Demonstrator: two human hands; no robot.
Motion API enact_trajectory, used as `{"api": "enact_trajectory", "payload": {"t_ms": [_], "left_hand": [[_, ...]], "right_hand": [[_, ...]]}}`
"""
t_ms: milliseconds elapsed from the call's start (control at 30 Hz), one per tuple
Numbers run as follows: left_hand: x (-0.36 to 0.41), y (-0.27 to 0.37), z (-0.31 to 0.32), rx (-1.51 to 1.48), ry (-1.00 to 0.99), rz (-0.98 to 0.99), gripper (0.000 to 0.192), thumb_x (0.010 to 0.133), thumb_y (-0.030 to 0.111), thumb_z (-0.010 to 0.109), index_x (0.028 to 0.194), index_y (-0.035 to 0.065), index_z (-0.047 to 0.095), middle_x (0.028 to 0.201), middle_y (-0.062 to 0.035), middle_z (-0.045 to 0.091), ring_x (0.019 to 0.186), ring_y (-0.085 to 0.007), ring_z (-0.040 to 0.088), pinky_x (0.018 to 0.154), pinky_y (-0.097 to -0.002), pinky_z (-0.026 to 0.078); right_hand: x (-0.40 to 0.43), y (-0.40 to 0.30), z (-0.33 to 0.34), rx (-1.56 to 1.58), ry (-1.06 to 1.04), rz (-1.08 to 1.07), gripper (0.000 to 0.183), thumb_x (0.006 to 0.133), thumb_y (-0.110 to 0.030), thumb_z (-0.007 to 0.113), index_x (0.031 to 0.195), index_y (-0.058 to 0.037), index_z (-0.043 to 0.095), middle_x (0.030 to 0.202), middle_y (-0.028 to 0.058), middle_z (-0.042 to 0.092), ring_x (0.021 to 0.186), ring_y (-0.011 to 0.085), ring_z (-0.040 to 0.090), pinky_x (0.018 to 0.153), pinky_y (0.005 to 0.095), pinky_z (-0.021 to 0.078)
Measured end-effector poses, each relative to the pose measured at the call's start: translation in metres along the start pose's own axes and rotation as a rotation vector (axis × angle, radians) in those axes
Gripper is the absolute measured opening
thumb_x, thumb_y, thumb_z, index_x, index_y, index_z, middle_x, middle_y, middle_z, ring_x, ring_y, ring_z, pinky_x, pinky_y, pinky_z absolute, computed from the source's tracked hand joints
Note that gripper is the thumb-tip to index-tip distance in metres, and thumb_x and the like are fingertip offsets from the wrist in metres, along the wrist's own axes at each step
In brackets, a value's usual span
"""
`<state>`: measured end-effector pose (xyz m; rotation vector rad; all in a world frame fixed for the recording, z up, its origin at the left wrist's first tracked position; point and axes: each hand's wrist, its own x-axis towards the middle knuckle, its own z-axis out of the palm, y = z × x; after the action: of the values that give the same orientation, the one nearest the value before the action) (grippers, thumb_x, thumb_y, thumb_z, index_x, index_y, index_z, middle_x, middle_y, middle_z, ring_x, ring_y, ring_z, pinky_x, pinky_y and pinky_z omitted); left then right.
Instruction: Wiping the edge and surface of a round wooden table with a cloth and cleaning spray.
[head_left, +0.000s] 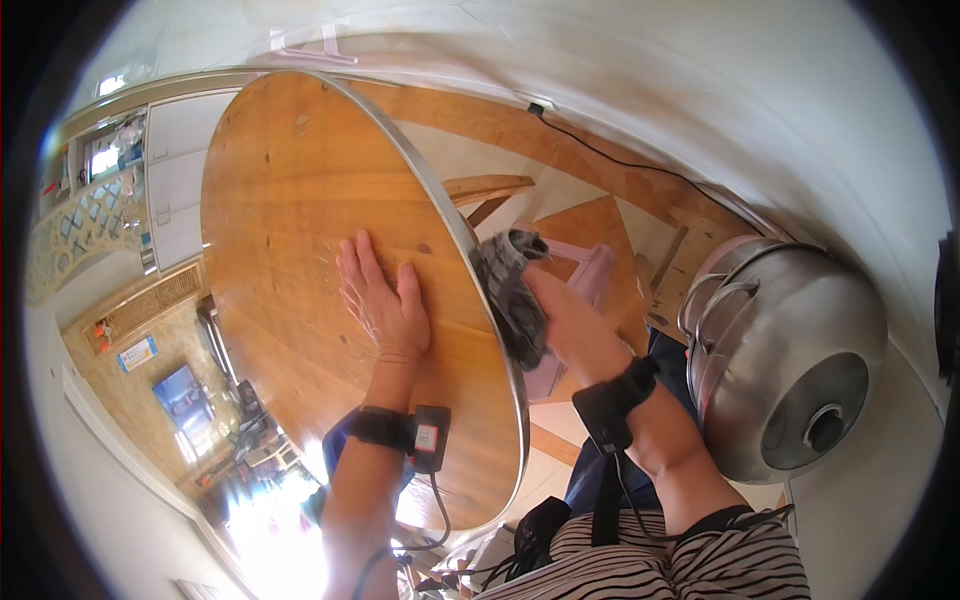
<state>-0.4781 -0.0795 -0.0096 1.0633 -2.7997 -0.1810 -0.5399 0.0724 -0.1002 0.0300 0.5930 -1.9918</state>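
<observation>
A round wooden tabletop (315, 172) with a metal-coloured rim (409, 154) fills the middle of the view, seen at a steep tilt. My left hand (382, 300) lies flat on its wood surface, thumb and fingers apart, holding nothing. At the rim on the right, my right hand (551, 300) grips a bunched grey cloth (504, 289) and presses it against the edge. The cloth hides part of the rim and most of my right fingers. Black straps with small boxes sit on both wrists.
A lidded stainless steel pot (795, 360) stands close to my right forearm. Beyond the rim are a pink plastic stool (589, 274), a wooden leg piece (487, 187) and a black cable (615, 156) plugged in at the wall. White drawers (176, 180) stand at the far left.
</observation>
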Motion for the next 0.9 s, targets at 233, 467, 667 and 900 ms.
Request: {"api": "enact_trajectory", "payload": {"t_ms": [233,467,667,900], "left_hand": [[0.001,-0.006,-0.003,0.031,-0.001,-0.025,0.057,0.081,0.032,0.042,0.131,0.0103,0.024,0.136,-0.0147,0.018,0.125,-0.033,0.016,0.099,-0.046,0.01],[0.0,-0.007,-0.007,0.03,-0.009,-0.022,0.057,0.081,0.032,0.042,0.13,0.0089,0.024,0.136,-0.0151,0.019,0.125,-0.0328,0.015,0.099,-0.0455,0.009],[0.0,-0.008,-0.003,0.03,0.0,-0.012,0.057,0.081,0.032,0.042,0.13,0.0083,0.024,0.136,-0.0153,0.019,0.124,-0.0331,0.016,0.1,-0.0449,0.009],[0.002,-0.005,-0.005,0.026,-0.002,-0.01,0.057,0.081,0.032,0.042,0.13,0.0082,0.025,0.135,-0.0157,0.019,0.124,-0.0333,0.017,0.099,-0.0447,0.01]], "right_hand": [[0.084,-0.028,0.023,0.647,-0.116,0.375,0.036,0.079,-0.005,0.05,0.115,0.0003,0.045,0.111,0.0083,0.051,0.102,0.017,0.048,0.087,0.024,0.0363],[0.021,-0.023,0.023,0.063,-0.089,-0.131,0.028,0.084,-0.014,0.046,0.108,-0.0004,0.05,0.101,0.0076,0.056,0.093,0.0137,0.053,0.082,0.0248,0.0413],[0.043,0.004,0.009,0.318,0.163,0.043,0.016,0.081,-0.013,0.051,0.09,-0.0013,0.057,0.082,0.0075,0.061,0.072,0.0156,0.059,0.066,0.0271,0.0493],[0.088,-0.034,0.031,0.655,0.041,0.406,0.014,0.08,-0.011,0.052,0.086,-0.0005,0.059,0.078,0.0095,0.063,0.066,0.0154,0.061,0.062,0.0262,0.0519]]}}
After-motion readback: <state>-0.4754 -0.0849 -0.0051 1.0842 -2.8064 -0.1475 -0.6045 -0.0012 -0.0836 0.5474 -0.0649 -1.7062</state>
